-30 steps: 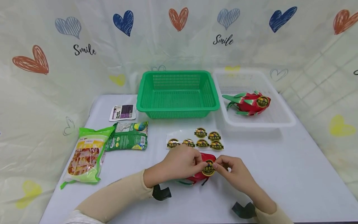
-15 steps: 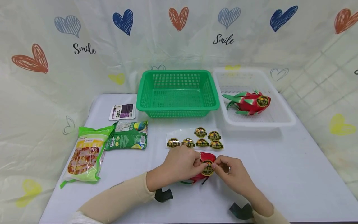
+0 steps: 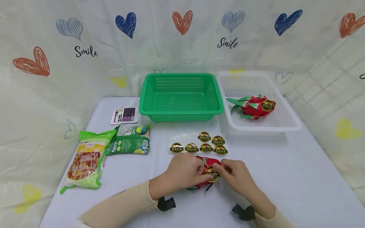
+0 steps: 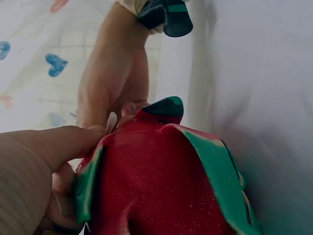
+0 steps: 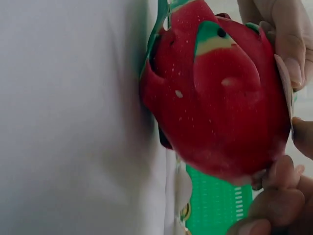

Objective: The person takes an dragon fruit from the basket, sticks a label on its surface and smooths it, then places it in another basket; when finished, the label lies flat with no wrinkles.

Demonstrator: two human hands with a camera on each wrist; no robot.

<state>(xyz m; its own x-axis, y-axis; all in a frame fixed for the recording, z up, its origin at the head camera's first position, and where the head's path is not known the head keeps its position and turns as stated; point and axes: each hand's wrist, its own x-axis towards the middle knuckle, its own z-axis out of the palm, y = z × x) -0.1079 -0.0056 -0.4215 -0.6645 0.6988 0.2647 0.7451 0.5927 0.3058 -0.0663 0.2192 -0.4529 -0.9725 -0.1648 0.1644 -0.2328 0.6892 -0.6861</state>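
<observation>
A red dragon fruit point(image 3: 210, 161) with green-tipped scales lies on the table between both hands. On its upper side sits a round black-and-gold sticker point(image 3: 211, 173), its edge standing slightly off the skin in the right wrist view. My left hand point(image 3: 185, 169) grips the fruit from the left, thumb on the sticker. From the right, my right hand point(image 3: 239, 177) has its thumb on the sticker's right part, while its curled fingers point(image 5: 281, 200) touch the fruit's end. Just beyond the fruit lies a clear sheet point(image 3: 182, 138) with several matching stickers.
A green basket point(image 3: 181, 112) stands at the back. Beside it, a white basket point(image 3: 265, 129) holds another stickered dragon fruit point(image 3: 252, 107). At left lie a yellow-green food bag point(image 3: 85, 161), a green packet point(image 3: 129, 139) and a small purple-and-white packet point(image 3: 124, 116).
My right thumb has moved left from the sticker's edge onto its face, where thumb and finger earlier pinched that edge. The left hand stays on the fruit, shifted only slightly.
</observation>
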